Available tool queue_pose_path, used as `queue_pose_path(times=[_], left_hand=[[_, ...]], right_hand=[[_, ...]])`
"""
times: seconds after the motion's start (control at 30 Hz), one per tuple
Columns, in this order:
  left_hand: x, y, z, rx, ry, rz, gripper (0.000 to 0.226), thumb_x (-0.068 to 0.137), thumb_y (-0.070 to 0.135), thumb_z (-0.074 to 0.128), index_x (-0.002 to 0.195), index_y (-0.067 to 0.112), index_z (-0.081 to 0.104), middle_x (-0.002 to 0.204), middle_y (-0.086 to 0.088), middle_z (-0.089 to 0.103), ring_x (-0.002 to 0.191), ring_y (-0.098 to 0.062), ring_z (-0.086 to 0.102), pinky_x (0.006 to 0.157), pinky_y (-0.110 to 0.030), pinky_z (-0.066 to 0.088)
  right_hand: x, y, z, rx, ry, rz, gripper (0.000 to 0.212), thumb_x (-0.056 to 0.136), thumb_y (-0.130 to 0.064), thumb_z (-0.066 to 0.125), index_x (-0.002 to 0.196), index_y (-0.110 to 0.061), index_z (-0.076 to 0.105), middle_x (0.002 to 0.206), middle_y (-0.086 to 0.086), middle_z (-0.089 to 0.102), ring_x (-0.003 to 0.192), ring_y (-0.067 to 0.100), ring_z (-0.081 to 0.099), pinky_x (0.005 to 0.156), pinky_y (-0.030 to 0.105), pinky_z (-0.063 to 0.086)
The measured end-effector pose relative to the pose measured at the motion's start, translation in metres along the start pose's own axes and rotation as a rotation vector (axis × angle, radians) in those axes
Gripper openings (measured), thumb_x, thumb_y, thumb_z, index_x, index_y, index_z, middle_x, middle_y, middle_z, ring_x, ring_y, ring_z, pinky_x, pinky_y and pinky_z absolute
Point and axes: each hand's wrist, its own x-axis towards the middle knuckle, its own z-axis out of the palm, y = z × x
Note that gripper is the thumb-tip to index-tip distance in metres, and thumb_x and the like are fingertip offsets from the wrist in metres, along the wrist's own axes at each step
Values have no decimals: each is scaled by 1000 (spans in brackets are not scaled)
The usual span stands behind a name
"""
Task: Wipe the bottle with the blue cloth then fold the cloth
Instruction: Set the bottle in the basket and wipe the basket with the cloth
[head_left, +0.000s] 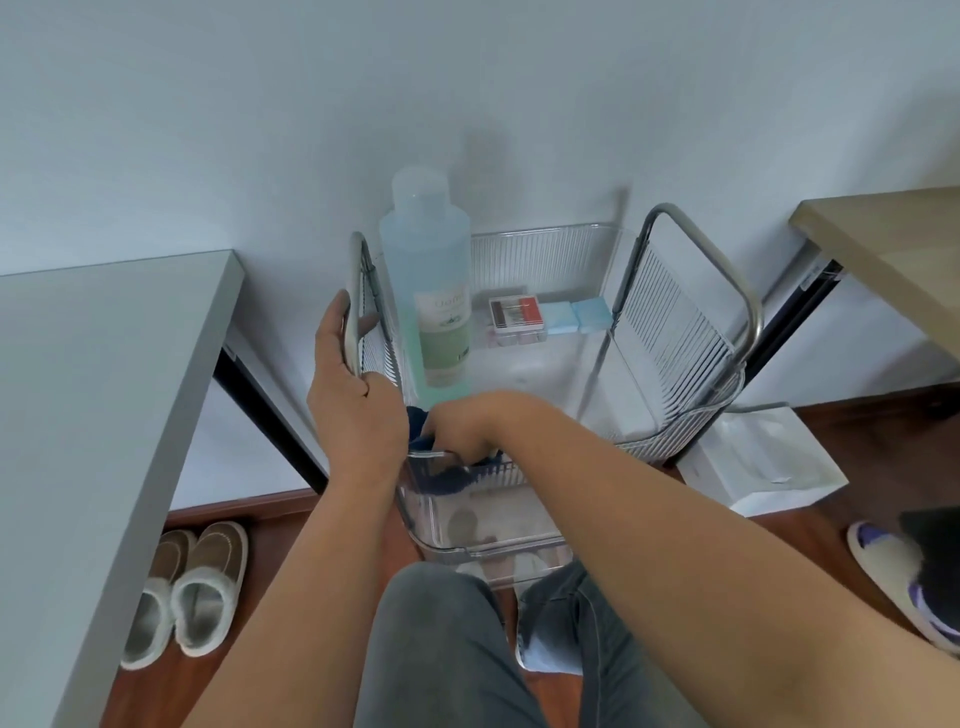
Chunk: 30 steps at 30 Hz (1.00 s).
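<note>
A tall clear bottle (429, 280) of pale blue liquid with a green label stands upright in the left corner of a clear plastic cart tray (675, 322). My left hand (353, 395) grips the metal handle (355, 291) on the cart's left side. My right hand (462, 426) reaches down at the tray's near left corner, fingers closed on a dark blue cloth (447, 475), which bunches partly inside a lower clear tray (483, 540). Most of the cloth is hidden by both hands.
A small red-and-brown box (515, 314) and two light blue packets (576, 317) lie at the tray's back. A grey table (104, 405) stands left, a wooden table (893, 249) right. Slippers (187, 587) and a white bag (763, 462) are on the floor.
</note>
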Motion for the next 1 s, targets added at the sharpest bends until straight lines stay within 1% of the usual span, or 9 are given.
queue_pose_path(times=[0.13, 0.2, 0.27, 0.4, 0.5, 0.67, 0.77, 0.9, 1.0], left_hand=[[2, -3, 1, 12, 9, -30, 87, 73, -11, 34, 139, 45, 43, 113, 24, 69, 84, 18, 57, 63, -4, 43], [3, -4, 0, 6, -9, -59, 91, 74, -10, 35, 133, 59, 39, 111, 28, 68, 85, 4, 61, 63, -17, 46], [3, -3, 0, 3, -19, -70, 94, 73, -11, 36, 132, 62, 38, 109, 29, 68, 80, -1, 62, 55, -15, 45], [1, -1, -1, 19, -43, -48, 93, 73, -9, 37, 134, 61, 36, 108, 30, 68, 64, -1, 58, 46, -14, 42], [0, -2, -4, 12, -83, -51, 94, 74, -9, 37, 132, 64, 34, 109, 30, 68, 49, -2, 49, 43, -20, 41], [0, 0, -4, 23, -86, -86, 95, 74, -12, 37, 132, 63, 34, 107, 30, 68, 56, -9, 51, 51, -34, 43], [-1, 0, -4, 2, -70, -90, 94, 71, -11, 35, 132, 62, 37, 105, 28, 70, 58, -11, 51, 55, -37, 43], [-3, 0, 0, -19, -27, -104, 93, 71, -12, 34, 134, 56, 40, 101, 26, 71, 57, 0, 49, 53, -30, 43], [-2, -1, 2, -20, -6, -113, 92, 73, -14, 34, 135, 54, 40, 99, 25, 72, 57, 3, 49, 45, -20, 41]], right_hand=[[3, -6, -4, -24, 72, -113, 13, 88, -9, 55, 76, -11, 59, 61, -3, 52, 53, 15, 45, 43, 20, 37], [6, -7, -2, -16, 86, -126, 9, 88, -10, 54, 82, -9, 60, 69, 4, 59, 60, 20, 48, 52, 23, 43], [8, -5, 2, 7, 50, -109, 21, 90, -11, 51, 103, -2, 64, 94, 16, 66, 76, 28, 54, 69, 33, 47], [4, 11, 6, -36, -51, 17, 38, 97, -27, 45, 129, -10, 55, 125, 10, 58, 97, 24, 54, 85, 34, 41], [-12, 43, 2, 21, -57, 172, 32, 91, -45, 51, 104, -18, 63, 105, 6, 61, 94, 27, 57, 87, 39, 44], [-45, 92, 1, -56, 12, 486, 33, 93, -26, 47, 120, -9, 58, 106, 11, 57, 93, 29, 55, 86, 38, 47], [-55, 103, 14, -64, -2, 619, 38, 95, -18, 38, 128, -7, 53, 119, 12, 57, 107, 30, 56, 94, 40, 47], [-61, 86, 16, -34, 50, 514, 37, 98, -18, 37, 130, -5, 52, 121, 9, 56, 108, 30, 55, 96, 39, 44], [-52, 58, 12, 71, 114, 362, 30, 98, -22, 41, 120, -10, 57, 123, 3, 57, 92, 27, 50, 88, 38, 44]])
